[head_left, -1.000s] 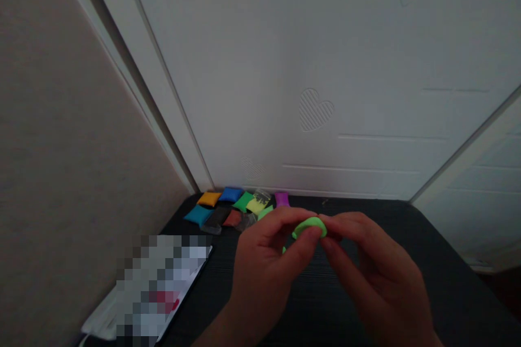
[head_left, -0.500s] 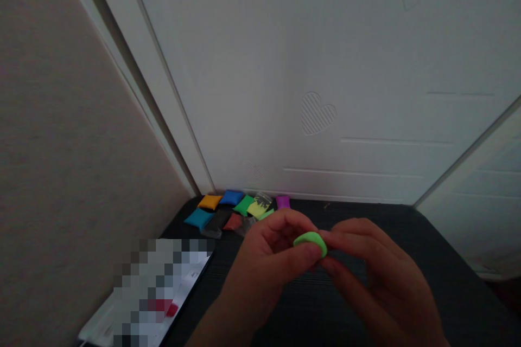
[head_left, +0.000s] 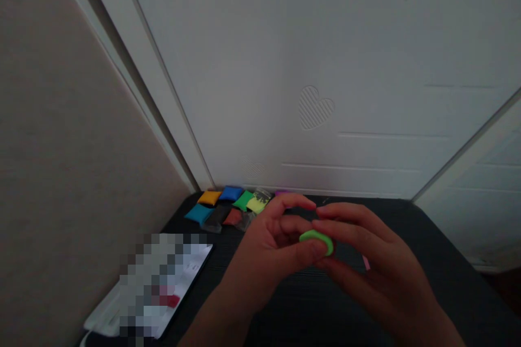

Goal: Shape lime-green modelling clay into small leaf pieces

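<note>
A small flattened piece of light green modelling clay is held above the dark table. My left hand grips it, thumb pressed on the near face and the fingers curled behind. At its right edge, my right hand pinches the clay between thumb and fingers. The forefingers of both hands nearly meet above it. Part of the clay's far side is hidden by the fingers. A bit of something pink shows beside my right hand; most of it is covered.
Several small coloured packets lie at the table's back left, among them an orange packet, a blue packet and a teal packet. A device with a bright, blurred-out screen rests at the left. A white panel rises behind the table.
The clay has shifted slightly right, and my right fingers have moved further over its edge. My left forefinger has lifted and straightened. The pink thing has come into sight. The view has tilted a little.
</note>
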The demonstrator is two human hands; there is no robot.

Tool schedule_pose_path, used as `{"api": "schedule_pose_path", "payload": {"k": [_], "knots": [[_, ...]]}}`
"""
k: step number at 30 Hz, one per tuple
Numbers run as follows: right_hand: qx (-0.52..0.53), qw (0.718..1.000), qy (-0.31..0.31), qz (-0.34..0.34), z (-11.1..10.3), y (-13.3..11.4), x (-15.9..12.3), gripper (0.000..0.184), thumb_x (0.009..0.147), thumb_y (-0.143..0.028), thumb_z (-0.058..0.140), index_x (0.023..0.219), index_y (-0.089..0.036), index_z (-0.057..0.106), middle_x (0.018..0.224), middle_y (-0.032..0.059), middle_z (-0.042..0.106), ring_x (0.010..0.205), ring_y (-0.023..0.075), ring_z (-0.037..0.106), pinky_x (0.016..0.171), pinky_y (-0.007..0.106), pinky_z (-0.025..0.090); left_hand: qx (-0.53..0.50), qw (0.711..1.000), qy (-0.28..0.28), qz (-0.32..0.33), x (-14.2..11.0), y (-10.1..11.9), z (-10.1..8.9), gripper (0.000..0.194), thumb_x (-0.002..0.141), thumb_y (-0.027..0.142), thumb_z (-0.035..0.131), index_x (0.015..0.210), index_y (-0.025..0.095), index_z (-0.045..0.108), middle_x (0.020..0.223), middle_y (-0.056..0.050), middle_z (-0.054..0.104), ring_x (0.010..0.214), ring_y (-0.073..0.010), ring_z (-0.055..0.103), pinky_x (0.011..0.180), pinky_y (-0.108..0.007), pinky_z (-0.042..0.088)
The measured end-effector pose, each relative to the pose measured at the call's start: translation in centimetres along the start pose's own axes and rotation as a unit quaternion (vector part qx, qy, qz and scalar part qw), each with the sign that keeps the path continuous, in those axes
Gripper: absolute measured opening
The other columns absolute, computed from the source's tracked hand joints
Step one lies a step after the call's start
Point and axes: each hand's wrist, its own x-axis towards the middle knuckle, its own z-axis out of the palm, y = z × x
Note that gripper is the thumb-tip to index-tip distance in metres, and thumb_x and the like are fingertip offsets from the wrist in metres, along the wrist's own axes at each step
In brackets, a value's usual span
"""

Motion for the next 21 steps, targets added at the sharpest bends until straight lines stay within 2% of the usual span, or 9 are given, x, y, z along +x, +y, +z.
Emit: {"api": "schedule_pose_path", "payload": {"k": [3,6,13,17,21], "knots": [[-0.025,1.0,-0.01,0.015,-0.2,0.2,-0.2,0.041,0.076,-0.023,0.059,0.112,-0.038,0.048,0.113,-0.0001,0.05,0.099,0.018,0.053,0.079,0.032,0.048,0.011,1.0,-0.009,-0.013,0.0,0.7,0.0,0.048,0.071,0.001,0.06,0.111,0.025,0.046,0.083,0.001,0.067,0.072,-0.0087,0.062,0.064,-0.018,0.048],[-0.019,0.999,-0.028,0.006,-0.2,0.2,-0.1,0.041,0.075,-0.022,0.059,0.112,-0.036,0.049,0.111,0.0012,0.053,0.097,0.0186,0.055,0.075,0.031,0.05,0.027,0.999,0.0,-0.032,0.0,1.3,0.1,0.052,0.068,-0.002,0.061,0.11,0.025,0.047,0.08,0.002,0.066,0.069,-0.0088,0.062,0.063,-0.019,0.049],[0.007,0.999,-0.037,-0.01,-0.3,0.1,0.3,0.04,0.075,-0.02,0.06,0.112,-0.031,0.052,0.109,0.0019,0.056,0.096,0.0172,0.056,0.076,0.028,0.051,0.052,0.997,0.027,-0.044,0.0,1.1,0.3,0.043,0.067,0.0,0.064,0.101,0.024,0.051,0.076,0.003,0.063,0.064,-0.0074,0.06,0.059,-0.016,0.046],[-0.001,0.999,-0.033,-0.014,-0.4,0.1,0.5,0.044,0.075,-0.02,0.06,0.115,-0.033,0.05,0.108,0.0016,0.057,0.096,0.0177,0.057,0.075,0.028,0.052,0.058,0.998,0.03,-0.025,0.0,1.0,0.4,0.043,0.066,0.003,0.065,0.1,0.024,0.051,0.075,0.004,0.064,0.063,-0.0079,0.061,0.058,-0.016,0.047],[0.007,0.999,-0.035,-0.016,-0.5,-0.1,0.4,0.046,0.075,-0.021,0.059,0.117,-0.035,0.048,0.109,0.0006,0.056,0.096,0.0169,0.056,0.074,0.027,0.051,0.049,0.998,0.031,-0.036,0.0,1.3,0.5,0.045,0.065,0.002,0.065,0.103,0.023,0.052,0.076,0.002,0.066,0.065,-0.0102,0.062,0.06,-0.019,0.048]]}}
